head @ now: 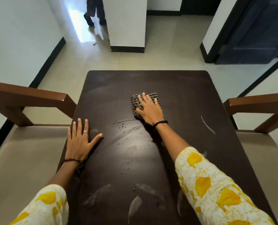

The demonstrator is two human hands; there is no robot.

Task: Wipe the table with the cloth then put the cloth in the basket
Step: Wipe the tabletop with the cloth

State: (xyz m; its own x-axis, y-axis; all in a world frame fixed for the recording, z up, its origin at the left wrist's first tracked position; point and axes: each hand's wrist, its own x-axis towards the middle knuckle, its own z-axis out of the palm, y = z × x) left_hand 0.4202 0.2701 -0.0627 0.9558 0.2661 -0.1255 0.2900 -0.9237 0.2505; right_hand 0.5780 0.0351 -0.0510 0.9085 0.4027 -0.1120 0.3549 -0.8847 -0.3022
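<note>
A dark brown table (180,88) fills the middle of the view, with water droplets and pale smears on it. A checked grey cloth (154,96) lies bunched a little right of the table's centre. My right hand (149,109) presses flat on the cloth, fingers spread over it. My left hand (79,138) rests flat on the table's left edge, fingers apart, holding nothing. No basket is in view.
A wooden chair with a beige seat (21,156) stands at the left of the table and another (264,143) at the right. A white pillar (126,23) and a dark door (255,33) stand beyond. A person's legs (94,12) show in the far hallway.
</note>
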